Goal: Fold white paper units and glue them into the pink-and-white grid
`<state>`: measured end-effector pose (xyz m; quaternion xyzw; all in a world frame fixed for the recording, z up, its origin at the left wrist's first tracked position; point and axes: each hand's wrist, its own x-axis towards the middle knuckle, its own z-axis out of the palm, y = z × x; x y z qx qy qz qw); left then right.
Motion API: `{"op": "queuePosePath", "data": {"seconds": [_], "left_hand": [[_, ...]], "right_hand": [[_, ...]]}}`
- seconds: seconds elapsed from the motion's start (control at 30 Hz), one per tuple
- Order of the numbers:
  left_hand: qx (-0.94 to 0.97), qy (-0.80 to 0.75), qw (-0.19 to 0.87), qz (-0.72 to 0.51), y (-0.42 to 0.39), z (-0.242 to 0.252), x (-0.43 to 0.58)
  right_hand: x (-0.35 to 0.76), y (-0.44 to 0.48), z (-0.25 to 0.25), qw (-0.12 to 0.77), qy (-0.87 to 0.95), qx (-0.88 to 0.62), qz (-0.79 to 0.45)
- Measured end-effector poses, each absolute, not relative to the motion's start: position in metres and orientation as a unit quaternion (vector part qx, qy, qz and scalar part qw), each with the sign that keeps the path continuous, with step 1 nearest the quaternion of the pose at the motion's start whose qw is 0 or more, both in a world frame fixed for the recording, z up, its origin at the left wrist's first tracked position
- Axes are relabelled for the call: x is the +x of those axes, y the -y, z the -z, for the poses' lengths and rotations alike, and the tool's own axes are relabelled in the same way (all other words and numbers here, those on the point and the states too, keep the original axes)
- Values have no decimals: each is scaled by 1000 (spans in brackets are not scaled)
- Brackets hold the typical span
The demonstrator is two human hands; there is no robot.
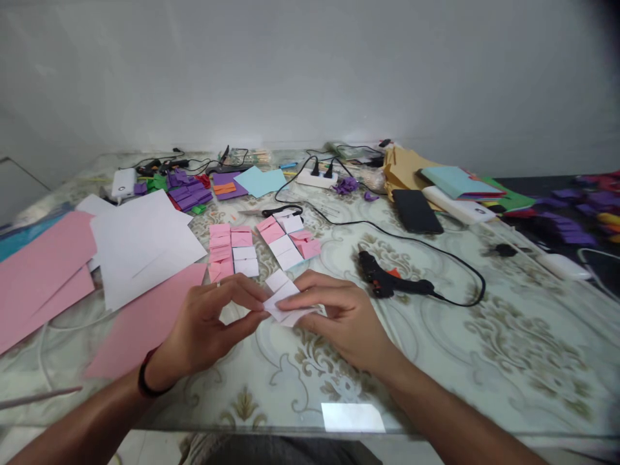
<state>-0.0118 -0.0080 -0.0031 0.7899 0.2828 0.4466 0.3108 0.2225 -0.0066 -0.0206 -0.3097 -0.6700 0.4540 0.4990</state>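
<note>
A small folded piece of white paper (281, 298) is held above the table, near the middle of the head view. My left hand (217, 316) pinches its left edge between thumb and fingers. On its right side, the fingers of my right hand (334, 307) press over the top, with the thumb underneath. Just beyond lie pink and white folded paper pieces (234, 250) set in rows, and a second group of folded pieces (289, 240) beside them. To the right, a black glue gun (387, 278) with an orange trigger rests on its side.
Pink sheets (48, 271) and white sheets (145, 252) cover the left side. Purple folded pieces (188, 192), scissors (271, 211) and a power strip (316, 178) lie farther back. A black phone (416, 211) sits at right. The glue gun's cord curves across the table.
</note>
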Motion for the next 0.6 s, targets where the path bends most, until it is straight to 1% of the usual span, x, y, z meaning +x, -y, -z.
{"op": "queuePosePath", "data": {"seconds": [0.2,0.43,0.6], "left_hand": [[775,-311,293,-466,10,7,-10],[747,-357,290,-480,12,15,-11],[796,-320,261,-442,9,4,-12]], "right_hand": [[218,8,20,526,629,-330,-468],[215,10,23,552,621,-352,-431],[215,11,20,552,651,-348,-388]]}}
